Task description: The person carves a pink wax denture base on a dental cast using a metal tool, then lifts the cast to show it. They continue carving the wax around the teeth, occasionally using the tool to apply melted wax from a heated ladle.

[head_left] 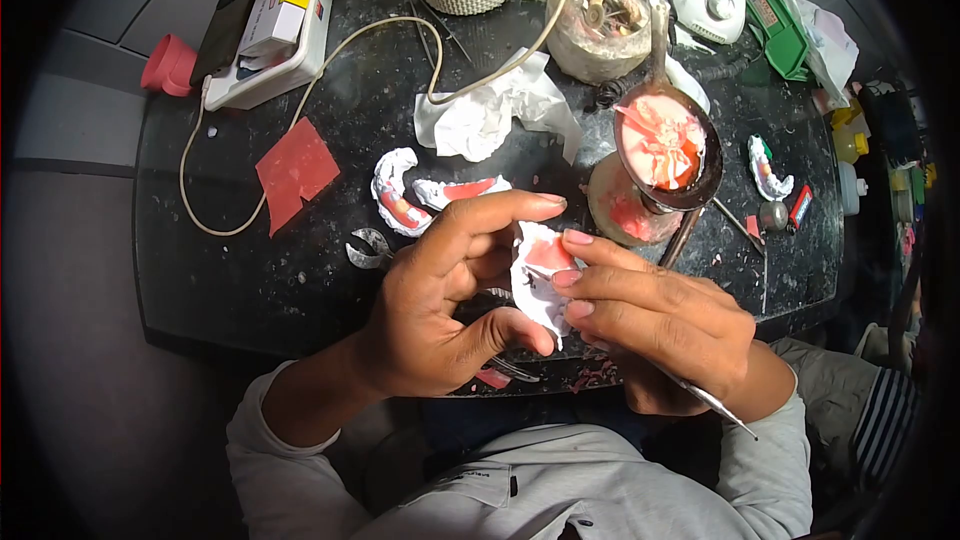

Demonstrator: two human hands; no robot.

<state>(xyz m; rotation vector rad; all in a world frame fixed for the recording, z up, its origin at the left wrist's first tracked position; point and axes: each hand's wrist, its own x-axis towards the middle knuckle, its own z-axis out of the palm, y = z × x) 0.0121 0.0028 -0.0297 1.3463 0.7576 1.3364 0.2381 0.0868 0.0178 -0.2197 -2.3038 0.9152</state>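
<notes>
Finding: piece between both hands, tool in the right

The white-and-pink piece (537,285) is between the hands, to the left of the dark pan (690,199) and nearer the person. Left hand (425,290): fingers clamped about the piece, thumb at its lower edge; the contact of the hidden fingers I cannot tell. Right hand (675,325): fingertips close together on the piece — the same hand grips a metal tool (715,403), its exposed end pointing away from the piece.

The pan contains pink material (662,135), partly glossy. On the speckled black desk (220,280), left of the pan, I note crumpled white paper (490,120), two similar pieces, one curved (395,195), one straighter (465,190) — and, farther left, a pink sheet (298,172). Right of the pan lies another curved piece (768,172), with a red object (801,208) near it.
</notes>
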